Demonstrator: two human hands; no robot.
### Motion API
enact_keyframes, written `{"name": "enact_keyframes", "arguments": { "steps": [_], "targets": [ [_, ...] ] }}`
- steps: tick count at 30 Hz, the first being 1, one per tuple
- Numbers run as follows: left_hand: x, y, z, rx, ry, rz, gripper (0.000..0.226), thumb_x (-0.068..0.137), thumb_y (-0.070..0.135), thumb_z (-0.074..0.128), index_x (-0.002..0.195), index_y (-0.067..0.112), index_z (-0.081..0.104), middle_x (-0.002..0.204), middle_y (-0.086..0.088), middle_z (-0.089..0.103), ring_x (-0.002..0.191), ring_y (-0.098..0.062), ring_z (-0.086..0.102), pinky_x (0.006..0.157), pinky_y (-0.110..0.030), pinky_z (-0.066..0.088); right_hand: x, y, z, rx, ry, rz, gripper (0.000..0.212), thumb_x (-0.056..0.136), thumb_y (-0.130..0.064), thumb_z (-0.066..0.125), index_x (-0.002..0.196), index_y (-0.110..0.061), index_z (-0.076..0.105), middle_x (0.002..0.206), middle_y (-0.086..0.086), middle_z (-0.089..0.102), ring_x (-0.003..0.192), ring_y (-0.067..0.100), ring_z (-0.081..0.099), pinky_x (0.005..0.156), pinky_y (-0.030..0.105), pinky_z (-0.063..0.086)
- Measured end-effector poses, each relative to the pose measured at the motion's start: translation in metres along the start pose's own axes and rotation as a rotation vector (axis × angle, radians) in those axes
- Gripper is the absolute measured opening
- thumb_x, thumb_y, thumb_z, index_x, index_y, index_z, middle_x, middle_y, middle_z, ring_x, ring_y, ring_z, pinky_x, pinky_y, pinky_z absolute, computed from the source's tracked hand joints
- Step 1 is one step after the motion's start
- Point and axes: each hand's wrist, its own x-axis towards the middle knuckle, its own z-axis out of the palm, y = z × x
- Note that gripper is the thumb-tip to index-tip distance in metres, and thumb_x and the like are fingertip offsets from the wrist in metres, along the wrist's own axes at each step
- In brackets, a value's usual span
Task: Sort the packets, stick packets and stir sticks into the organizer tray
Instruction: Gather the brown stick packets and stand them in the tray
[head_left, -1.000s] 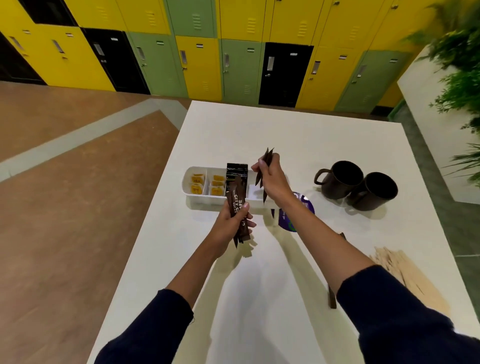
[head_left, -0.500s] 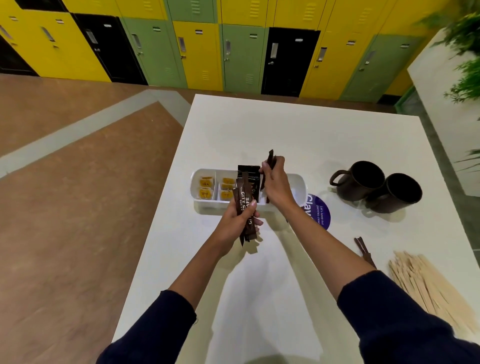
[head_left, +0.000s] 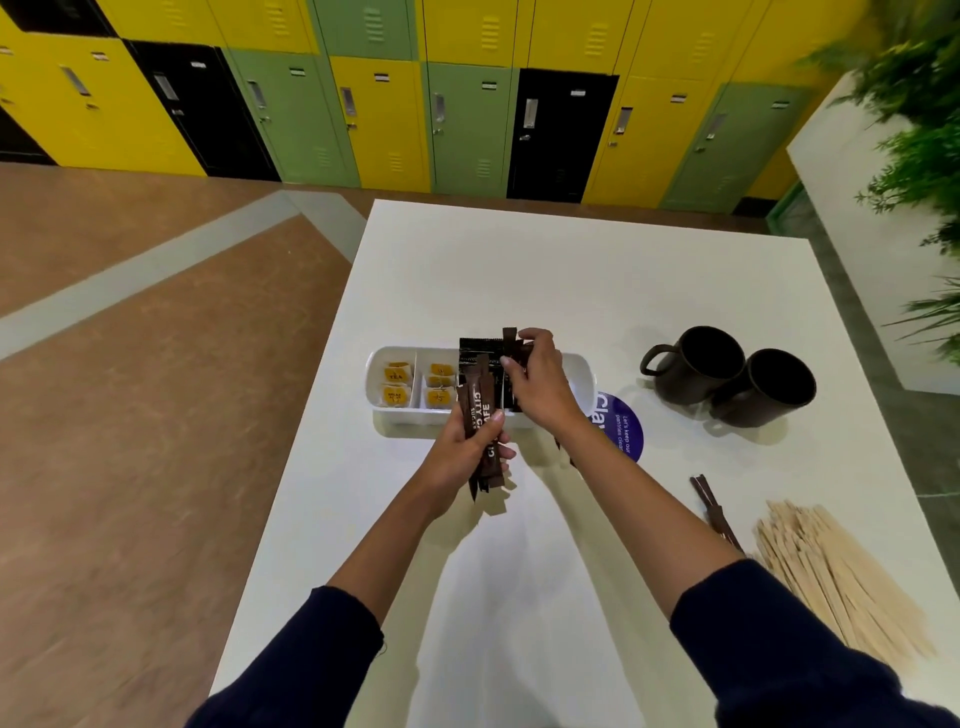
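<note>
A white organizer tray (head_left: 375, 382) stands mid-table, with yellow tea packets (head_left: 397, 375) in its two left compartments and dark packets standing in the middle one. My left hand (head_left: 462, 457) is shut on a bunch of brown stick packets (head_left: 483, 415), held upright just in front of the tray. My right hand (head_left: 537, 382) is over the tray's middle, pinching a few brown stick packets (head_left: 511, 340) down into it. A pile of wooden stir sticks (head_left: 831, 571) lies at the right, with loose brown stick packets (head_left: 711, 506) beside it.
Two dark mugs (head_left: 727, 376) stand to the right of the tray. A round purple sticker (head_left: 623, 426) lies on the white table (head_left: 519, 270) between tray and mugs. Lockers line the far wall; a planter stands at right.
My right hand has lowered its stick packets from above the tray down into the middle compartment. My left hand keeps its bunch in front of the tray. The view has shifted.
</note>
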Motion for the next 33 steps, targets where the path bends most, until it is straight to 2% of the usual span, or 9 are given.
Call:
{"name": "enact_keyframes", "arguments": {
  "steps": [3, 7, 11, 14, 19, 24, 27, 29, 33],
  "targets": [
    [-0.001, 0.002, 0.002, 0.005, -0.013, 0.003, 0.015, 0.094, 0.023, 0.053, 0.108, 0.02, 0.047, 0.08, -0.006, 0.059, 0.071, -0.018, 0.063, 0.075, -0.039, 0.054, -0.001, -0.001, -0.009, -0.051, 0.048, -0.054, 0.035, 0.097, -0.014, 0.046, 0.131, -0.005, 0.041, 0.132, 0.015, 0.038, 0.123, 0.028, 0.039, 0.103, 0.035, 0.038],
    [-0.001, 0.007, 0.007, 0.025, -0.045, 0.022, 0.012, 0.094, 0.023, 0.054, 0.105, 0.025, 0.049, 0.083, -0.006, 0.061, 0.072, -0.017, 0.064, 0.075, -0.035, 0.055, -0.004, -0.006, -0.023, 0.009, 0.141, -0.06, 0.03, 0.098, -0.025, 0.047, 0.123, -0.011, 0.051, 0.125, 0.01, 0.046, 0.114, 0.024, 0.05, 0.097, 0.038, 0.046],
    [-0.001, 0.01, 0.013, 0.063, -0.066, 0.059, 0.016, 0.094, 0.024, 0.055, 0.109, 0.025, 0.051, 0.084, -0.005, 0.063, 0.072, -0.016, 0.065, 0.065, -0.026, 0.056, -0.015, -0.02, -0.043, 0.137, -0.207, 0.095, 0.038, 0.092, -0.049, 0.05, 0.1, -0.015, 0.065, 0.091, -0.003, 0.065, 0.086, 0.014, 0.06, 0.08, 0.032, 0.05],
    [-0.002, 0.013, 0.016, 0.139, -0.096, 0.063, 0.022, 0.093, 0.026, 0.055, 0.114, 0.02, 0.052, 0.085, -0.003, 0.065, 0.072, -0.013, 0.065, 0.062, -0.024, 0.054, -0.027, -0.021, -0.049, 0.192, -0.419, 0.135, 0.039, 0.088, -0.046, 0.06, 0.095, -0.009, 0.07, 0.075, -0.002, 0.066, 0.074, 0.012, 0.06, 0.072, 0.024, 0.044],
    [-0.001, 0.018, 0.02, 0.293, -0.175, 0.009, 0.023, 0.092, 0.029, 0.057, 0.109, 0.014, 0.053, 0.08, -0.003, 0.059, 0.067, -0.01, 0.058, 0.059, -0.018, 0.051, -0.028, -0.011, -0.049, 0.309, -0.411, 0.165, 0.033, 0.082, -0.037, 0.07, 0.098, -0.009, 0.072, 0.1, 0.01, 0.073, 0.094, 0.021, 0.068, 0.092, 0.039, 0.05],
    [-0.002, 0.023, 0.021, 0.288, -0.246, -0.015, 0.02, 0.094, 0.029, 0.054, 0.105, 0.012, 0.053, 0.078, -0.004, 0.058, 0.063, -0.009, 0.057, 0.054, -0.017, 0.049, -0.026, -0.004, -0.051, 0.403, -0.48, 0.186, 0.027, 0.084, -0.034, 0.068, 0.098, -0.01, 0.071, 0.102, 0.009, 0.073, 0.101, 0.023, 0.068, 0.098, 0.039, 0.05],
    [-0.002, 0.023, 0.022, 0.259, -0.248, -0.017, 0.033, 0.094, 0.032, 0.052, 0.118, 0.008, 0.05, 0.078, -0.006, 0.06, 0.062, -0.009, 0.059, 0.053, -0.02, 0.049, -0.026, -0.002, -0.052, 0.434, -0.481, 0.19, 0.018, 0.085, -0.029, 0.068, 0.083, -0.011, 0.069, 0.081, 0.009, 0.068, 0.082, 0.028, 0.064, 0.085, 0.039, 0.051],
    [-0.001, 0.023, 0.022, 0.26, -0.221, -0.015, 0.039, 0.095, 0.037, 0.048, 0.121, 0.008, 0.048, 0.078, -0.006, 0.062, 0.064, -0.011, 0.061, 0.054, -0.023, 0.049, -0.024, -0.004, -0.053, 0.428, -0.465, 0.189, 0.021, 0.086, -0.026, 0.068, 0.073, -0.01, 0.062, 0.068, 0.004, 0.059, 0.063, 0.017, 0.056, 0.07, 0.03, 0.047],
    [0.003, 0.022, 0.023, 0.233, -0.138, -0.01, 0.047, 0.095, 0.05, 0.037, 0.117, 0.012, 0.052, 0.075, -0.006, 0.063, 0.06, -0.012, 0.06, 0.052, -0.021, 0.046, -0.016, -0.012, -0.06, 0.443, -0.43, 0.2, 0.019, 0.088, -0.015, 0.064, 0.07, -0.011, 0.06, 0.07, 0.002, 0.057, 0.056, 0.007, 0.051, 0.056, 0.018, 0.044]
  ]
}}
